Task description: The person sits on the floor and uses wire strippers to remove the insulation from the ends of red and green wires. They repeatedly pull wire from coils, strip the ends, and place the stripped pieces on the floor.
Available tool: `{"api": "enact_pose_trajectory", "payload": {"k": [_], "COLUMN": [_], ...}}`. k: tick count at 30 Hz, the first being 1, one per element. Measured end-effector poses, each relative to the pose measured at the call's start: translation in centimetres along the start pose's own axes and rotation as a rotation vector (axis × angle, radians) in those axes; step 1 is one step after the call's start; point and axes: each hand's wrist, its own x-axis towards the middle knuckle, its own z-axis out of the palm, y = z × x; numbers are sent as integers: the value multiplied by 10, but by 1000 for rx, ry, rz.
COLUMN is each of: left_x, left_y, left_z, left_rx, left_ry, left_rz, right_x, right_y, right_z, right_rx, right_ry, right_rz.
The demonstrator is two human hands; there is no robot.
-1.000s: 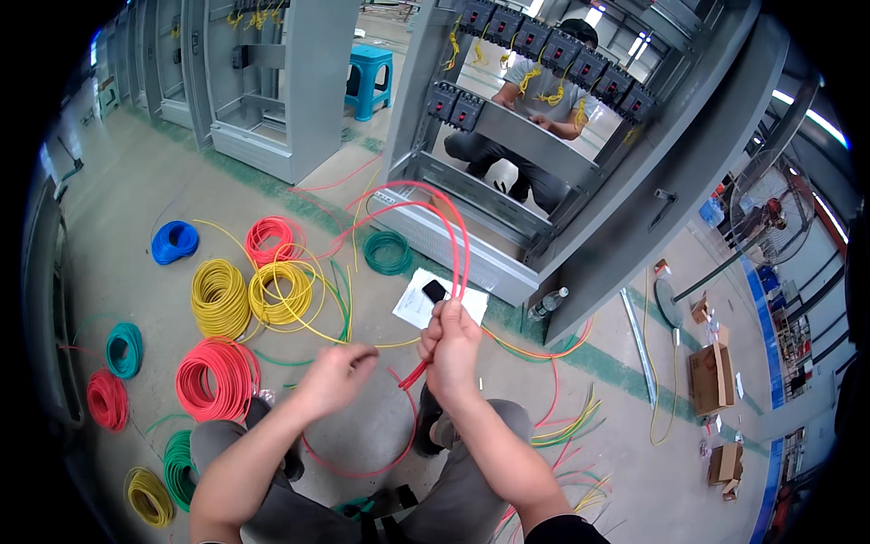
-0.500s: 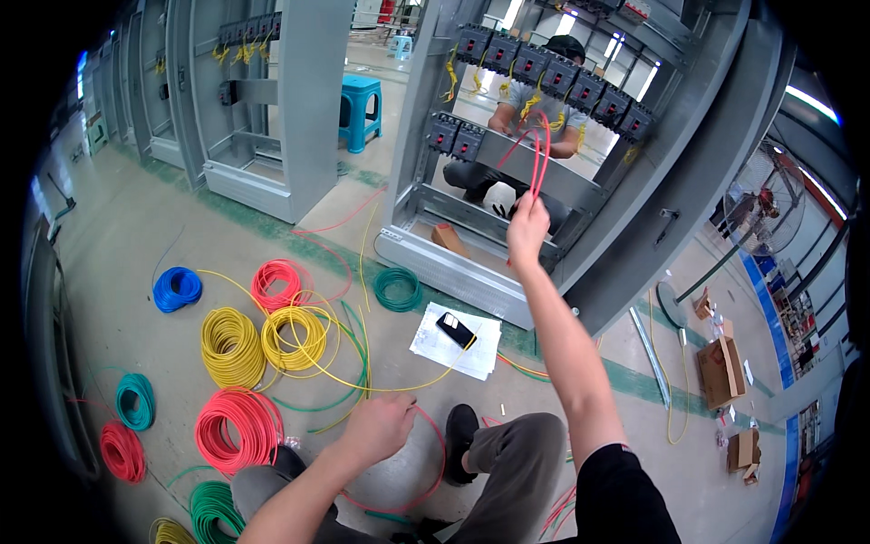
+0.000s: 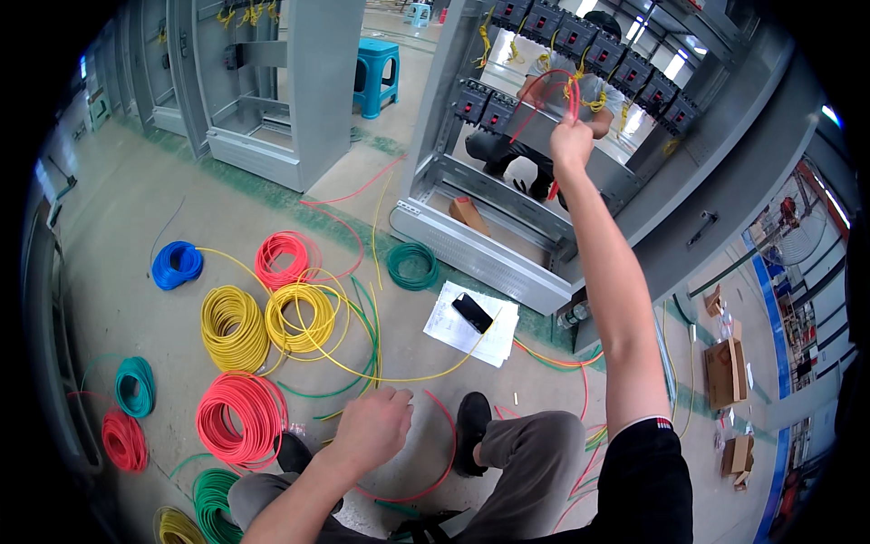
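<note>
My right hand (image 3: 573, 145) is stretched forward to the frame of an open grey cabinet (image 3: 489, 249), closed around red wire (image 3: 575, 98). The wire loops over above the fist, and a short red piece shows below it. Close by are black circuit breakers (image 3: 575, 38) with yellow wires (image 3: 595, 102) hanging from them. Over my lap, my left hand (image 3: 373, 428) has its fingers curled; their inner side is hidden. A red wire (image 3: 450, 435) curves on the floor beside it, its upper end just off the fingers.
Coils of yellow wire (image 3: 234, 328), red wire (image 3: 237, 419), blue wire (image 3: 177, 265) and green wire (image 3: 412, 266) lie on the floor. A phone (image 3: 471, 313) rests on paper sheets (image 3: 444, 322). Behind the cabinet crouches another person (image 3: 535, 86). A blue stool (image 3: 376, 77) stands farther back.
My right hand has risen and moved forward with the red wire. My left hand has shifted slightly left, away from the red wire's end. The view has shifted a little.
</note>
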Motion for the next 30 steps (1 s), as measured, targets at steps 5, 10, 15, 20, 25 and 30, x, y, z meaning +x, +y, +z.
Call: {"api": "enact_pose_trajectory", "payload": {"k": [5, 10, 15, 20, 25, 30], "left_x": [6, 12, 11, 12, 12, 11], "left_y": [-4, -6, -10, -9, -8, -8], "left_z": [2, 3, 5, 9, 7, 8], "left_rx": [27, 14, 40, 29, 61, 75], "left_ry": [-21, -23, -20, -16, -53, -55], "left_rz": [-1, -22, -33, 10, -5, 4], "right_x": [39, 78, 63, 73, 62, 51], "right_y": [-6, 14, -10, -11, -22, -41], "right_z": [17, 36, 32, 24, 10, -1], "right_rx": [-1, 33, -110, -176, -168, -181], "right_ry": [-76, -108, -87, -96, -89, -87], "right_rz": [144, 182, 99, 158, 184, 191]}}
